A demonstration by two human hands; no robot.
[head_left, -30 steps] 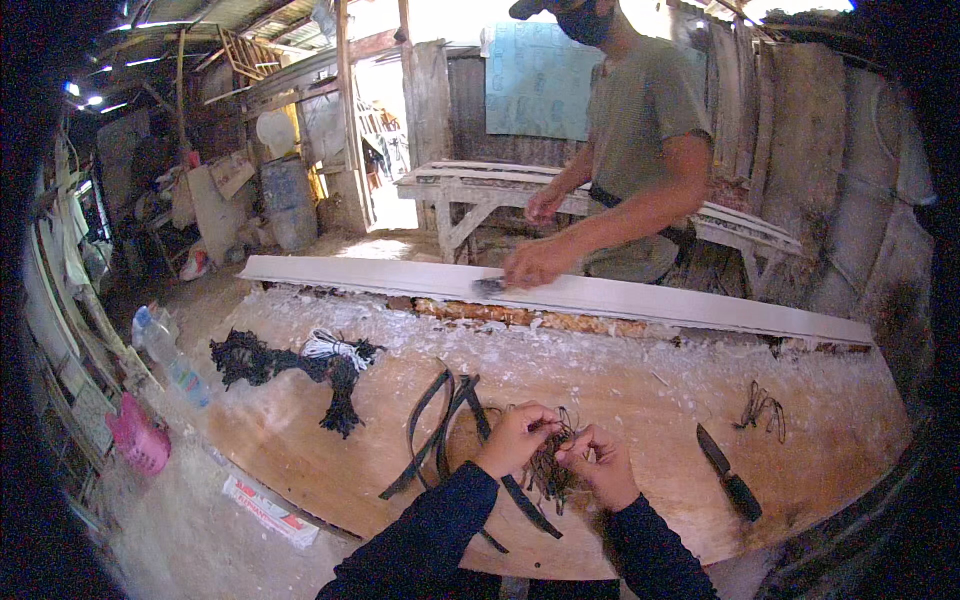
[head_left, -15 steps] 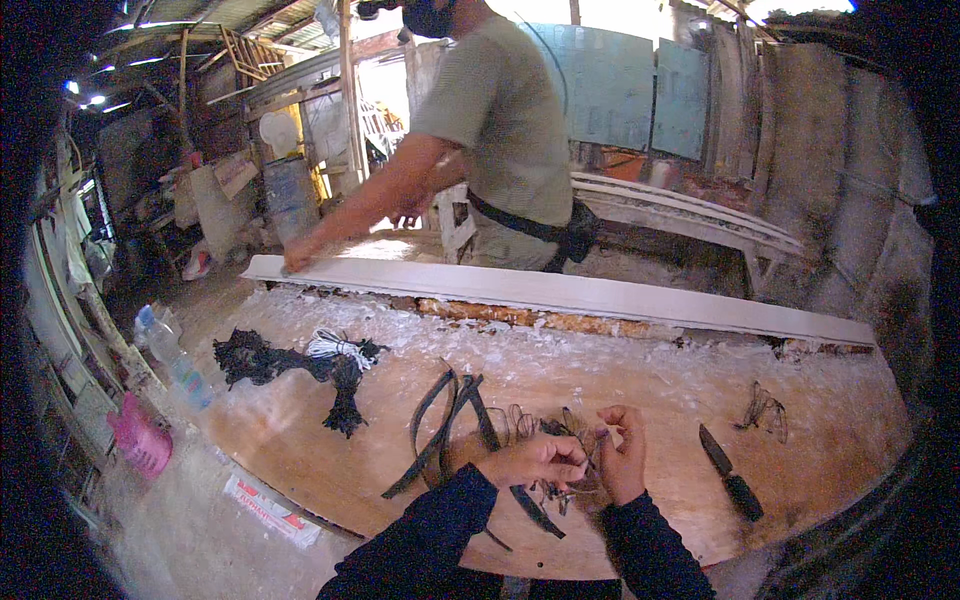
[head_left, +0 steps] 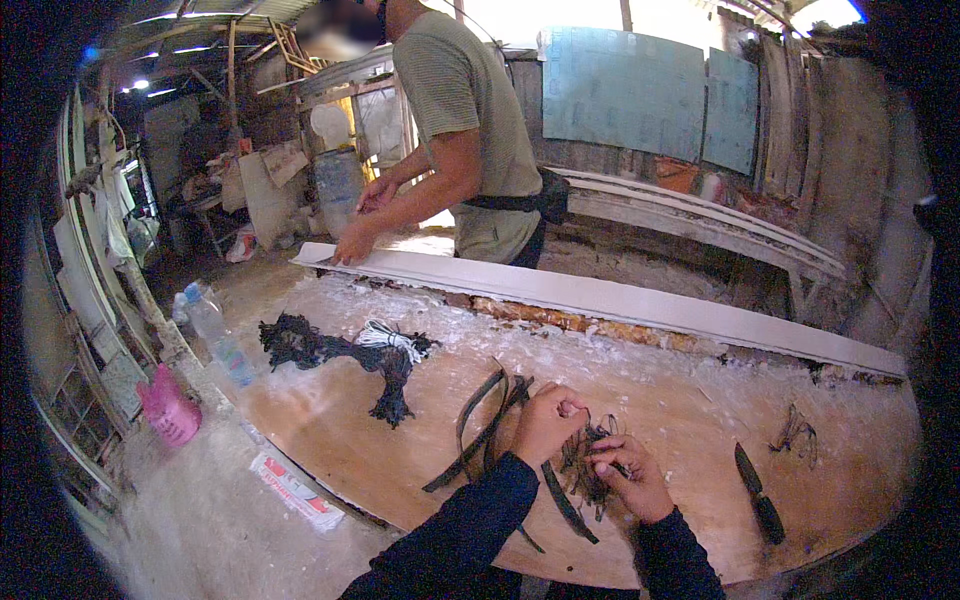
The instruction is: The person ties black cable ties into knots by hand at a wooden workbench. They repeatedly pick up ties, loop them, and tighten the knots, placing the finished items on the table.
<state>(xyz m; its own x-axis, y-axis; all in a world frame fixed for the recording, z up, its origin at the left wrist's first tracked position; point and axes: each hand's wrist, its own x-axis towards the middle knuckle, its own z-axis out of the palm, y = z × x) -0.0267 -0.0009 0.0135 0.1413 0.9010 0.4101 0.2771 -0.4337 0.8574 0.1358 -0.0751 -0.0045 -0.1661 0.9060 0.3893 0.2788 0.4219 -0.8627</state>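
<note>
Dark, thin strands (head_left: pixel 590 482) lie in a loose tangle on the wooden tabletop between my hands. My left hand (head_left: pixel 548 422) is closed in a pinch at the tangle's upper left; what its fingertips hold is too small to make out. On the right, my right hand (head_left: pixel 638 482) has thumb and fingers bent together on the tangle, closed around some strands. Wide black strips (head_left: pixel 470 450) curve beside my left wrist, and another black strip (head_left: pixel 568 505) passes below it. A knife (head_left: pixel 760 495) with a black handle rests to the right of my right hand.
Bundles of black cord (head_left: pixel 385 375) with a white cord bundle (head_left: pixel 390 340) lie at left. A small strand heap (head_left: pixel 792 432) sits at far right. A long white board (head_left: pixel 600 300) spans the far edge, where another person (head_left: pixel 480 120) handles its left end. Plastic bottles (head_left: pixel 215 325) stand left.
My left hand has risen from the strands to a higher pinch; my right hand has lowered onto them. The other person has drawn their arms in, and the whole view has shifted.
</note>
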